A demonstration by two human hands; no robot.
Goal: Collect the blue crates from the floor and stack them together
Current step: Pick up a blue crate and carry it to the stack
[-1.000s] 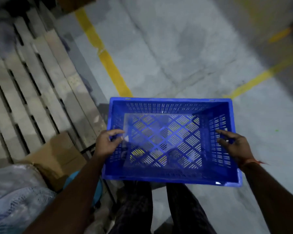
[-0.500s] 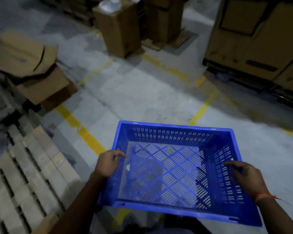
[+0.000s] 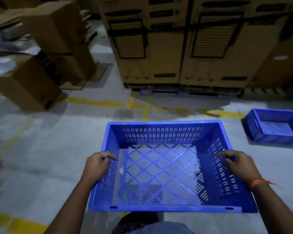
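I hold an empty blue slotted crate (image 3: 162, 132) level in front of my body, above the grey floor. My left hand (image 3: 96, 165) grips its left wall over the rim. My right hand (image 3: 238, 164), with an orange thread at the wrist, grips the right wall the same way. A second blue crate (image 3: 276, 127) sits on the floor at the right edge of the view, partly cut off.
Tall stacked cardboard cartons (image 3: 184, 48) on a pallet stand straight ahead. Loose cardboard boxes (image 3: 29, 78) lie tumbled at the left. Yellow floor lines (image 3: 95, 103) run across the grey concrete between me and the cartons.
The view has swung right and up, away from the wooden pallet, bringing the cartons and the second crate into sight. Both hands keep the same hold on the crate.
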